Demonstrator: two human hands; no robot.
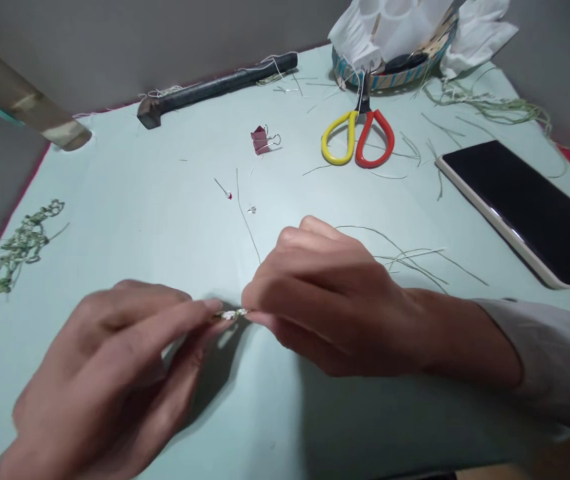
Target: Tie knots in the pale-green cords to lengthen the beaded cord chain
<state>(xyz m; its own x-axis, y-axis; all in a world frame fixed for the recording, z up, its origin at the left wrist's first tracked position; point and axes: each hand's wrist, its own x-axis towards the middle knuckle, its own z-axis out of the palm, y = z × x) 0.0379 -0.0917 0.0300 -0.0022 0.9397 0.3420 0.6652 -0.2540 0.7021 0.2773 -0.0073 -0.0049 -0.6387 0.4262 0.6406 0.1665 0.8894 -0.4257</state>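
Note:
Between my two hands runs a short piece of knotted green-and-white cord (pixel 231 314), pinched at both ends. My left hand (pixel 115 367) is closed on its left end, thumb and forefinger together. The fingertips of my right hand (pixel 329 300) grip the other end; the part inside them is hidden. Beyond my hands lie a small pin with a red tip (pixel 223 189) and a tiny clear piece (pixel 251 210) whose kind I cannot make out. A thin loose thread (pixel 247 223) leads down towards my right hand.
Scissors with yellow and red handles (pixel 375 140) rest against a basket (pixel 395 79). A phone (pixel 529 207) lies right, a maroon binder clip (pixel 261 141) in the middle, a dark bar (pixel 219 87) at the back. Knotted green cord (pixel 25 243) is at left; cut threads (pixel 409 257) are scattered.

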